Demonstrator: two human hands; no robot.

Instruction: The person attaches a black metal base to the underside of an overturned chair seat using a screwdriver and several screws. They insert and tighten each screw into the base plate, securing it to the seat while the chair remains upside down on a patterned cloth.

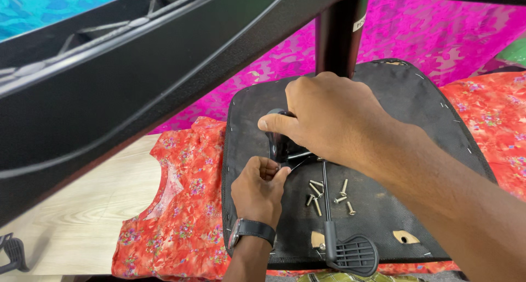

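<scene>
1. Right hand (329,117): closed over a black round knob (279,142), thumb along its top. The knob sits on the upturned underside of a chair seat (416,123), directly beneath the palm.
2. Left hand (258,190): fingers curled shut just below the knob, pinching something small at its base; what it pinches is hidden. Wristwatch (251,229) on that wrist.
3. Key relation: both hands meet at the knob. The right comes from above and the right side, the left from below. The right holds it outright.
4. A thin metal rod (325,194) runs from the knob region toward the viewer, ending in a black ribbed lever paddle (353,254); its long axis lies near-vertical in the frame.
5. Loose screws (329,194) lie on the seat base just beside the rod, near the left hand.
6. Chair column (337,35) rises behind the hands; red floral cloth (181,221) lies under the seat.
</scene>
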